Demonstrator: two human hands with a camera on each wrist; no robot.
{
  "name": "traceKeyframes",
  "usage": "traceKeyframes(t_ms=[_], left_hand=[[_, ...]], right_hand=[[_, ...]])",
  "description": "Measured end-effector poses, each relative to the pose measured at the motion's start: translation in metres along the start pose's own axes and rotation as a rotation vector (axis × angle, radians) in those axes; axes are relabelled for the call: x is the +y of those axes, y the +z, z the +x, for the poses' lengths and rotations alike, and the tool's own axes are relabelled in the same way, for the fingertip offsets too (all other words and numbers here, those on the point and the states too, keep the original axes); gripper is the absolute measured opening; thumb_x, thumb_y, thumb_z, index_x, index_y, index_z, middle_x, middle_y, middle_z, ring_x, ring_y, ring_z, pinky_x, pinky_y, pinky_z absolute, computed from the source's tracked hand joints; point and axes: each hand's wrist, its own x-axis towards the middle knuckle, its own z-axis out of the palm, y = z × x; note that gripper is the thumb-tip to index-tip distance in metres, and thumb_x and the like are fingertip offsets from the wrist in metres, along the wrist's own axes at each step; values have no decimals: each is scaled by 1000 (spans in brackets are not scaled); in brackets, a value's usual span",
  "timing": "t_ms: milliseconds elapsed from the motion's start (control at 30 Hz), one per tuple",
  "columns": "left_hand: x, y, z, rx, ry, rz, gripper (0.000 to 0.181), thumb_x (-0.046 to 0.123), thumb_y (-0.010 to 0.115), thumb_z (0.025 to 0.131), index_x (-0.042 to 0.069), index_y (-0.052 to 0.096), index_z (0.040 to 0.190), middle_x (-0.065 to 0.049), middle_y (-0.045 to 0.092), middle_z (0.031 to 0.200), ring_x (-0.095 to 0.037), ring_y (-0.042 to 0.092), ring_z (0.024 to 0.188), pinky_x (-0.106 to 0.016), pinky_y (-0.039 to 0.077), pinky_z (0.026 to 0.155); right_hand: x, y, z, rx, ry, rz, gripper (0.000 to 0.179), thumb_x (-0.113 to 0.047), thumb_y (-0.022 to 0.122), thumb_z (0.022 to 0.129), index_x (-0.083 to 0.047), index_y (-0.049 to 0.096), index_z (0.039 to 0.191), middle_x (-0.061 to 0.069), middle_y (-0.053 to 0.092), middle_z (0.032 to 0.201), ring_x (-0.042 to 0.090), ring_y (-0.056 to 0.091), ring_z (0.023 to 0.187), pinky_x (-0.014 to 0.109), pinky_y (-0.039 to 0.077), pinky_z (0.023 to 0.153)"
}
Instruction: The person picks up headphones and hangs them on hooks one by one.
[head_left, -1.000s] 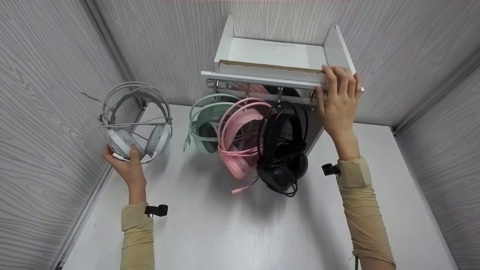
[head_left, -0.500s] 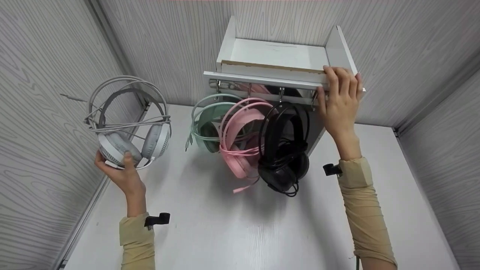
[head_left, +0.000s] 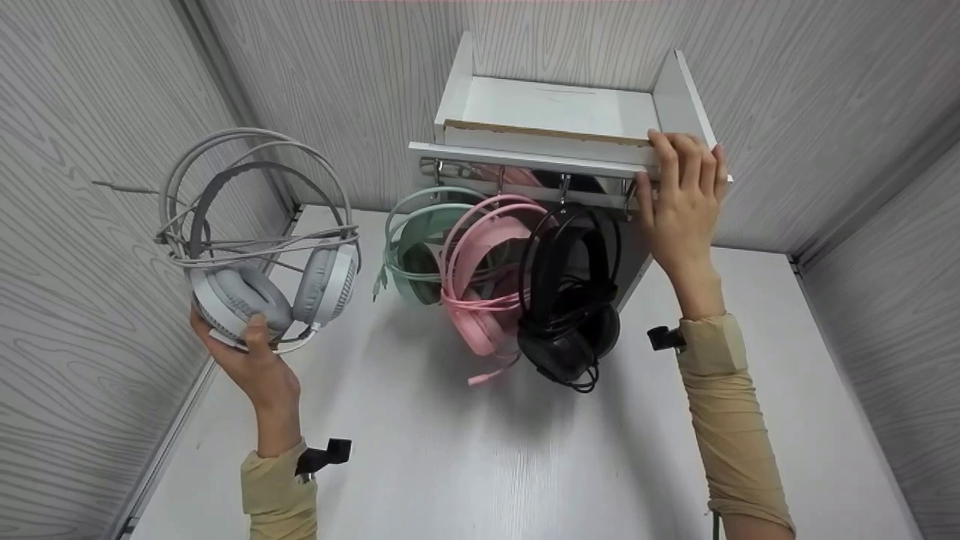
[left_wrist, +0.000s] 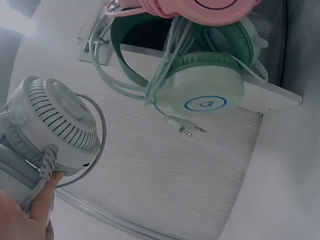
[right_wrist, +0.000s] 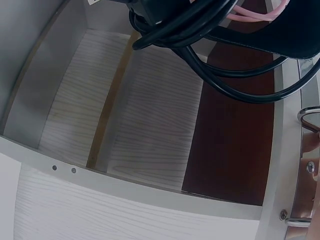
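At the left in the head view, a white and grey headset is held up by my left hand, whose thumb and fingers grip one ear cup from below. Its grey cable is wound round the headband, and the plug end sticks out to the left. My right hand grips the right front edge of a white shelf, fingers over the top and thumb near the hook rail. Under that rail hang a mint green headset, a pink headset and a black headset.
Several metal hooks line the rail; the rightmost hook, beside my right thumb, carries no headset. A pink plug dangles below the pink headset. Wood-grain walls enclose the white table at left, back and right.
The white and grey headset has grown larger in the head view as my left hand drew back and lower with it, its headband rising in view. My right hand stays at the shelf edge.
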Motion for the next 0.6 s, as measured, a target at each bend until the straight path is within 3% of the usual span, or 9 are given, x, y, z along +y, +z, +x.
traceKeyframes(t_ms=[233, 467, 600], left_hand=[[20, 18, -19, -66, -24, -76, 83, 5, 56, 79, 3, 24, 156, -19, 37, 151, -37, 34, 143, -49, 34, 115], [41, 41, -37, -95, -51, -107, 86, 3, 53, 78, 1, 21, 158, -19, 41, 149, -33, 40, 137, -41, 39, 111], [51, 54, -49, -143, -71, -116, 85, 3, 52, 79, 2, 21, 158, -19, 42, 147, -34, 42, 137, -41, 42, 110]], right_hand=[[0, -2, -1, -8, 0, 9, 44, -36, 47, 107, -18, 48, 148, 9, 50, 142, 29, 38, 138, 47, 10, 123], [1, -8, 1, -29, -24, 1, 45, -37, 49, 107, -20, 49, 148, 9, 52, 141, 30, 41, 135, 48, 14, 121], [4, -17, 5, -57, -72, -12, 45, -36, 49, 107, -20, 49, 149, 9, 54, 141, 31, 44, 132, 48, 20, 118]])
